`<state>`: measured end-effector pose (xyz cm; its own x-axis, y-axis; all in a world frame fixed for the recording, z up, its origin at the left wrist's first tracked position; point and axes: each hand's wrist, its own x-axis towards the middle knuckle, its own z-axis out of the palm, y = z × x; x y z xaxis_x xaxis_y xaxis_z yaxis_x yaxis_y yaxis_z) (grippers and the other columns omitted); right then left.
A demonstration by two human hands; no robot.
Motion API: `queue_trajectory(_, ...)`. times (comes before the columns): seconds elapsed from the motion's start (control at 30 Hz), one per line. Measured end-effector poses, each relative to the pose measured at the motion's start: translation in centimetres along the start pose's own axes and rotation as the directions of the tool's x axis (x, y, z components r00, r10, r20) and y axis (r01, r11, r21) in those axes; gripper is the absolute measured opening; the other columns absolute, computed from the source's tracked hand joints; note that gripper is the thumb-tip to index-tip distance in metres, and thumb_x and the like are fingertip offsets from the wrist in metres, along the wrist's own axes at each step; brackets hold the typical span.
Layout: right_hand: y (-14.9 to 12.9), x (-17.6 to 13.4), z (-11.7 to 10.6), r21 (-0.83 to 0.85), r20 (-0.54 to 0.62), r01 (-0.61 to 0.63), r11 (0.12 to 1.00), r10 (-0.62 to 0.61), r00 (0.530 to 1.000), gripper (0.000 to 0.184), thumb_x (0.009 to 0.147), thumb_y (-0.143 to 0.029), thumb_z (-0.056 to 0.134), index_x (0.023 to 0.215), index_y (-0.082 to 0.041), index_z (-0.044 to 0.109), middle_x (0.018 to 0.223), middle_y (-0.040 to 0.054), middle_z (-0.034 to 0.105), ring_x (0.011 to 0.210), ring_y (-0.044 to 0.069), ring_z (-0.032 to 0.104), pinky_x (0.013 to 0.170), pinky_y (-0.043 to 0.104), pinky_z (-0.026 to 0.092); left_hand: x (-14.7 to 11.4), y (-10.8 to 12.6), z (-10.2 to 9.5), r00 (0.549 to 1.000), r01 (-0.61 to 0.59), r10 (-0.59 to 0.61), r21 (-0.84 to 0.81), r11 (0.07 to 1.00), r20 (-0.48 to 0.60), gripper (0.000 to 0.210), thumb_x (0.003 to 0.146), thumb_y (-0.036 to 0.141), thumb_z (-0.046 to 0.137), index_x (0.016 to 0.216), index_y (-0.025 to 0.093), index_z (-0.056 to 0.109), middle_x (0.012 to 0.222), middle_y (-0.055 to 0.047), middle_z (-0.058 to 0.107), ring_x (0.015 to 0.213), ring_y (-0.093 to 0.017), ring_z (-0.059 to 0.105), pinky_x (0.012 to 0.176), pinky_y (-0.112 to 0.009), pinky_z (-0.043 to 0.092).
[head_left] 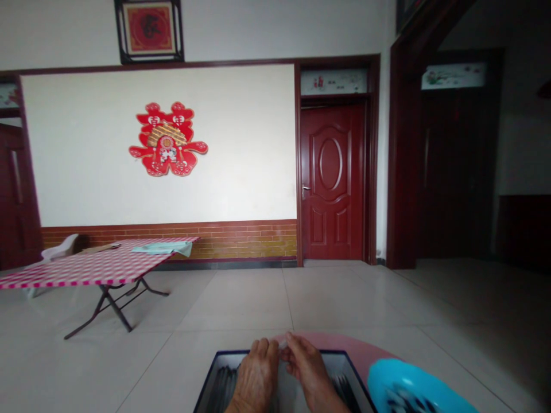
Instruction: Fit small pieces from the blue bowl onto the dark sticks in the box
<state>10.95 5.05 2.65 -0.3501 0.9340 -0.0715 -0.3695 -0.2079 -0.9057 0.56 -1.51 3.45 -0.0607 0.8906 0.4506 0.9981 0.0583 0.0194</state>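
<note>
Both my hands are over an open box (358, 376) with a dark blue rim and pale inner walls. My left hand (257, 373) is closed, its back towards me and its fingertips curled out of sight. Close beside it, my right hand (306, 367) pinches a small whitish, see-through piece (283, 345) between thumb and fingers. The two hands meet at this piece; whether the left fingers also grip it is hidden. Dark slender items (226, 380) lie along the box's left side, and similar thin ones (342, 389) along its right.
A bright blue plastic basin (407, 373) with small dark and white pieces stands right of the box. Both rest by a pink round surface (350, 345). Further left is a folding table (92, 268) with a checked cover and a pale green cloth (163, 248). A red door (333, 183) stands behind.
</note>
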Motion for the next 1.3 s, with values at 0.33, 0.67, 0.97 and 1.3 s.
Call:
queue_trajectory(0.33,-0.8,0.7,-0.5,-0.173,0.101,0.227,0.959,-0.212,0.972,0.036,0.062,-0.051,0.067,0.057,-0.016,0.061,0.050,-0.0015,0.058,0.049,0.012,0.052,0.049,0.023,0.037,0.9,-0.3,1.2,0.986,0.166,-0.117,-0.770,0.616,0.119,0.035,0.084,0.041,0.037,0.068,0.018,0.057,0.054,-0.001,0.055,0.050,-0.014,0.052,0.050,-0.024,0.041)
queue_trajectory(0.67,-3.2,-0.9,-0.1,-0.059,0.388,0.257,0.965,-0.216,0.896,0.032,0.075,-0.046,0.059,0.068,-0.015,0.063,0.059,-0.0007,0.059,0.061,0.013,0.055,0.062,0.025,0.043,0.9,-0.4,-0.5,0.836,0.546,0.096,-0.807,-0.224,0.540,0.042,0.067,0.057,0.058,0.078,0.016,0.054,0.048,0.008,0.042,0.034,-0.005,0.029,0.032,-0.016,0.018)
queue_trajectory(0.97,-0.3,-0.8,0.1,0.191,0.216,0.046,0.981,-0.087,0.973,0.028,0.067,-0.044,0.068,0.075,-0.017,0.064,0.078,0.0047,0.067,0.076,0.019,0.063,0.072,0.033,0.049,0.4,0.1,1.4,0.990,0.035,-0.128,-0.746,0.666,-0.067,0.035,0.089,0.041,0.038,0.093,0.017,0.063,0.078,-0.007,0.066,0.074,-0.018,0.061,0.068,-0.027,0.046)
queue_trajectory(1.3,0.1,-0.3,0.4,0.255,0.097,0.121,0.959,-0.150,0.984,0.026,0.061,-0.038,0.074,0.070,-0.015,0.066,0.074,0.0047,0.067,0.076,0.019,0.061,0.073,0.031,0.049,0.6,0.4,1.3,0.977,-0.017,-0.124,-0.646,0.764,-0.173,0.034,0.086,0.036,0.037,0.095,0.018,0.065,0.087,-0.011,0.068,0.082,-0.023,0.063,0.074,-0.032,0.047)
